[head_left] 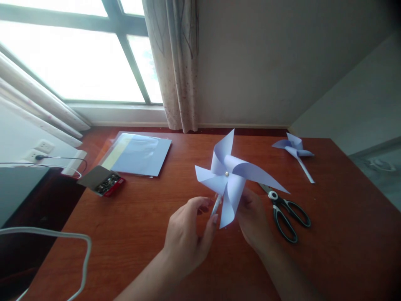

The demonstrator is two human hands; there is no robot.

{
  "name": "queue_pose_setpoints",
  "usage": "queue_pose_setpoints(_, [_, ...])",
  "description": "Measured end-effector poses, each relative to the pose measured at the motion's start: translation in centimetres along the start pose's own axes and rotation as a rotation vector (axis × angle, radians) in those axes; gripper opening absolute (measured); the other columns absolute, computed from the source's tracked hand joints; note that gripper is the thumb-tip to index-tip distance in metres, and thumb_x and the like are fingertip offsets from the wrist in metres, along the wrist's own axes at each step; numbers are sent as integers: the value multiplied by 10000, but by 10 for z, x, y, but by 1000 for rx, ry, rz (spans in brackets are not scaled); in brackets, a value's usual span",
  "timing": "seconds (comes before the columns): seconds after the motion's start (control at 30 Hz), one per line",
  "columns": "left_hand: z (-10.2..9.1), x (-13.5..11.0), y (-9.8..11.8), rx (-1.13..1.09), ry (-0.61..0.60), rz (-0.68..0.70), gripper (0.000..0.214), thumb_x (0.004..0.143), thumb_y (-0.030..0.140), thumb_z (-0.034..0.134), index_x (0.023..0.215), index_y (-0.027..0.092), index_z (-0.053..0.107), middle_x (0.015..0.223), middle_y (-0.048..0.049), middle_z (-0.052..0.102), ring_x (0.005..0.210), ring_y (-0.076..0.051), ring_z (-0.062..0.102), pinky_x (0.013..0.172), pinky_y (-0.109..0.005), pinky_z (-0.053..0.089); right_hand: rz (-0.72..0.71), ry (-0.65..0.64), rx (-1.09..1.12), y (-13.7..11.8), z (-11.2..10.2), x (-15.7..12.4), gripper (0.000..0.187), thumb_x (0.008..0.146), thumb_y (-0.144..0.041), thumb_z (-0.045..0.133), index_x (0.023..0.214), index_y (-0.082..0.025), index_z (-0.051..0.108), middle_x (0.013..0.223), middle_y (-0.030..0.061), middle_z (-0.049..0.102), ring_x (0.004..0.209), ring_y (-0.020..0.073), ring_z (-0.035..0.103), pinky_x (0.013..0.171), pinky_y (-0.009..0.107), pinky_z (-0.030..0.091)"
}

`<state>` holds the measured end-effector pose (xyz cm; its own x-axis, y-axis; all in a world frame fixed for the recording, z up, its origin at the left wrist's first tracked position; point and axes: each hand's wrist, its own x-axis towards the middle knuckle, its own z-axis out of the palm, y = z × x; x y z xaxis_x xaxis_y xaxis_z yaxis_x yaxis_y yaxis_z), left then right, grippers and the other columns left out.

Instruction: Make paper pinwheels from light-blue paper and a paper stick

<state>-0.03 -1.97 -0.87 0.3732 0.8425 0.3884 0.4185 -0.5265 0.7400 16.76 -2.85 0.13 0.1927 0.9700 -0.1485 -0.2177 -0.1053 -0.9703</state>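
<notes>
A pale blue paper pinwheel (pixel 230 173) with a small pin at its centre is held upright above the wooden table (pixel 156 251). My left hand (pixel 188 238) pinches its thin white stick (pixel 216 205) between thumb and fingers. My right hand (pixel 255 219) is behind the lower right vane, fingers curled against the back of the pinwheel; its fingertips are partly hidden by the paper.
Black-handled scissors (pixel 286 211) lie just right of my right hand. A second small pinwheel (pixel 296 150) lies at the far right. A stack of coloured paper in a clear sleeve (pixel 138 154) and an open box of pins (pixel 102 180) sit at the left. A white cable (pixel 62 238) loops at the lower left.
</notes>
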Motion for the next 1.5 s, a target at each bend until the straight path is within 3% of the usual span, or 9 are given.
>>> queue_pose_setpoints(0.23, [-1, 1, 0, -152, -142, -49, 294, 899, 149, 596, 1150, 243, 475, 914, -20, 713, 749, -155, 683, 716, -271, 555, -16, -7, 2, 3, -1, 1, 173, 795, -377, 774, 748, -221, 717, 738, 31, 746, 665, 213, 688, 599, 316, 561])
queue_pose_setpoints(0.43, [0, -1, -2, -136, -70, -45, 316, 888, 146, 617, 1151, 246, 473, 957, -37, 724, 774, -164, 696, 731, -274, 567, -69, 11, -41, -1, 0, 1, 179, 792, -391, 776, 786, -218, 732, 744, 31, 743, 676, 217, 693, 586, 307, 556])
queue_pose_setpoints(0.7, [-3, 6, 5, -225, -104, -57, 551, 924, 164, 568, 1415, 251, 335, 919, -13, 730, 739, -152, 697, 701, -267, 573, -132, -41, -147, 1, 4, -1, 212, 890, -373, 707, 1018, -218, 774, 933, 62, 779, 780, 209, 705, 715, 321, 571])
queue_pose_setpoints(0.93, [-8, 10, 1, -322, -207, -61, 704, 912, 125, 545, 1523, 266, 225, 872, -5, 710, 709, -144, 677, 716, -273, 572, -204, -108, -286, -3, 4, -3, 204, 911, -380, 669, 939, -202, 765, 818, 31, 728, 720, 176, 639, 674, 284, 523])
queue_pose_setpoints(1.1, [-10, 9, -1, -241, -235, -50, 815, 863, 92, 560, 1562, 320, 206, 917, -2, 701, 757, -152, 680, 740, -274, 572, -167, -125, -255, 0, 5, -5, 238, 906, -431, 684, 914, -204, 755, 804, 27, 706, 721, 181, 628, 690, 292, 516])
queue_pose_setpoints(1.3, [-8, 4, -2, -285, -257, -68, 853, 855, 39, 495, 1586, 344, 180, 811, 16, 698, 617, -146, 655, 596, -239, 553, -127, -133, -211, 1, 7, -9, 269, 899, -476, 685, 892, -218, 760, 782, 32, 702, 724, 206, 655, 662, 294, 527])
queue_pose_setpoints(1.5, [-1, -3, -12, -447, -266, -88, 885, 844, 17, 497, 1590, 372, 182, 848, 3, 715, 631, -141, 675, 590, -213, 564, -153, -141, -184, 1, 9, -9, 311, 883, -518, 691, 846, -219, 772, 794, 48, 713, 698, 206, 667, 648, 287, 550])
